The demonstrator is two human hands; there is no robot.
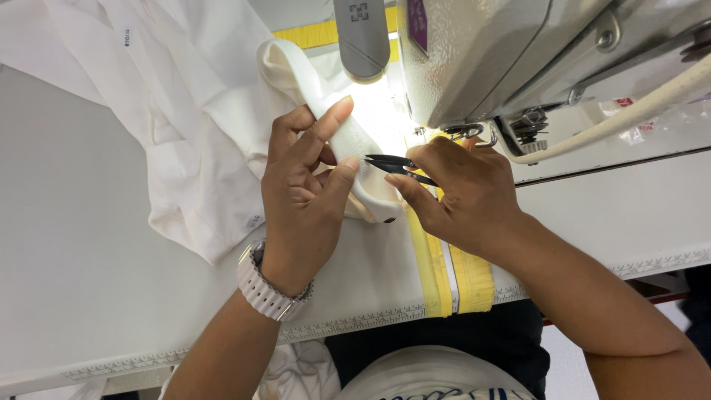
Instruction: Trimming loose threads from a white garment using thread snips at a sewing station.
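At bench centre, just at 6 o'clock of the sewing machine head (518, 59): a white fabric strip (348, 141), folded into a narrow curved band, running from 11 o'clock down to a rounded end (381, 211) near the yellow tape.

Left hand (304, 185): grip clenched on the strip, thumb and forefinger pinching it from the 9 o'clock side, index fingertip up near the lit patch under the machine lamp (361, 37). White watch band (263, 289) on that wrist.

Right hand (463, 192): grip grasping small black thread snips (392, 164), blades pointing to 9 o'clock, tips touching or just beside the strip's edge, right at the left thumb. Can't tell whether the blades are parted or shut on a thread.

The strip is attached to or lying on a larger white garment (185, 111), bunched at 10 o'clock on the bench (74, 259).

A yellow tape strip (444, 274) runs along the bench from under the right hand to the near edge at 6 o'clock. Printed ruler marks (348, 324) along the bench's front edge.

Presser foot and needle area (463, 132) sits just at 12 o'clock of the right hand. A beige cable (629, 111) crosses at 2 o'clock.
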